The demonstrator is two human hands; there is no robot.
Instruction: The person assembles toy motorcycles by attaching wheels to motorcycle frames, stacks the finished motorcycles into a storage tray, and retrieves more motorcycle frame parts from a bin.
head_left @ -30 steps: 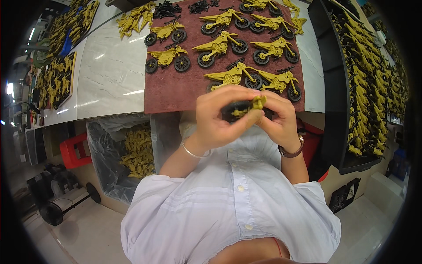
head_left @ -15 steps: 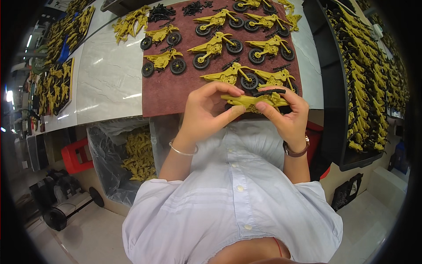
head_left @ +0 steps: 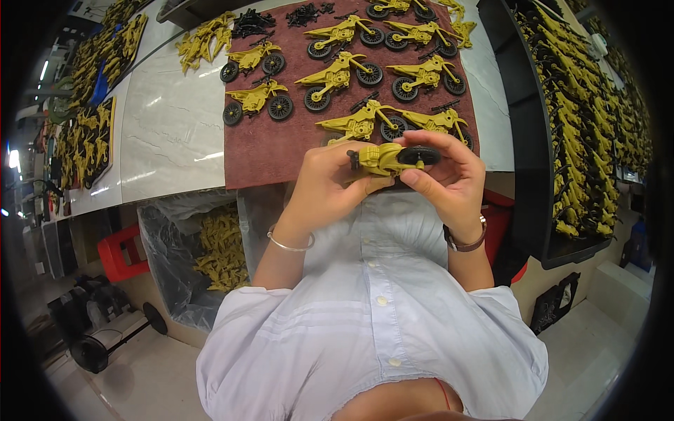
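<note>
A yellow toy motorcycle [head_left: 381,160] with black parts is held between both hands, just above the near edge of the red-brown cloth [head_left: 270,158]. My left hand [head_left: 330,179] closes on its left end, beside a small black piece. At the other end my right hand [head_left: 453,179] grips it by a black wheel [head_left: 420,155], thumb below and fingers behind. Right beyond the hands lie two more toy motorcycles, one a yellow one [head_left: 354,125] with a black wheel. Several others, such as this toy motorcycle [head_left: 330,78], lie in rows on the cloth.
Small black parts [head_left: 251,24] and yellow parts [head_left: 203,43] are piled at the far left. A black tray [head_left: 540,175] full of yellow and black toys stands at right. Below the table's left side hangs a plastic-lined container [head_left: 165,252] of yellow parts, beside a red stool [head_left: 123,252].
Both hands have turned the toy motorcycle over. A black wheel now shows at its right end, where a black handlebar-like piece showed before.
</note>
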